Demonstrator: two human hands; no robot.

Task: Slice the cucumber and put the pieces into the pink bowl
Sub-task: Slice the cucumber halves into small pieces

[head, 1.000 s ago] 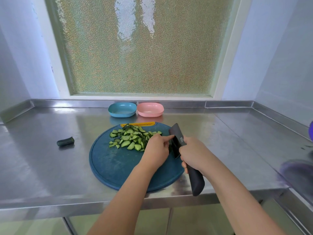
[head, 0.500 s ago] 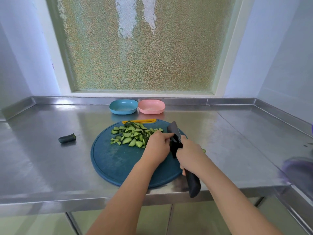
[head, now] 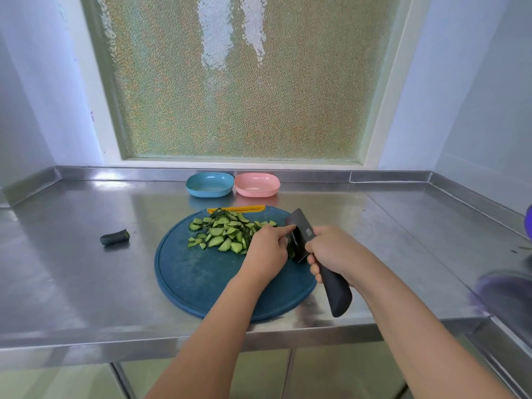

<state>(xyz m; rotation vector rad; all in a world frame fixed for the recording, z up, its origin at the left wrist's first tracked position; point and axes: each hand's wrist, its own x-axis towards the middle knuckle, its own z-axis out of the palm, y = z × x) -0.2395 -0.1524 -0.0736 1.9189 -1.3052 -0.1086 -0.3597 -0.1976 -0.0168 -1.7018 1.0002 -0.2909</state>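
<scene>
The slicing step is in hand, and it looks nearly done. On the far side of the round blue plastic cutting board [head: 201, 280] lies a pile of green cucumber pieces [head: 224, 234]. The left hand [head: 267, 251] has its fingers bent over the last bit of cucumber [head: 291, 251], a dark green stub mostly hidden under them. The right hand [head: 334, 251] is wrapped round the handle of the black knife [head: 300, 226], whose blade stands right beside the left hand. The shallow pink plastic bowl [head: 257, 184] sits at the back of the shiny steel tabletop [head: 72, 269], just beside a blue bowl [head: 209, 184], and I see no pieces in it. A dark cucumber end [head: 114, 237] lies alone on the left. Next, I think, come a few careful cuts with the fingers tucked away from the blade. Then the pieces must be scooped into the pink bowl.
</scene>
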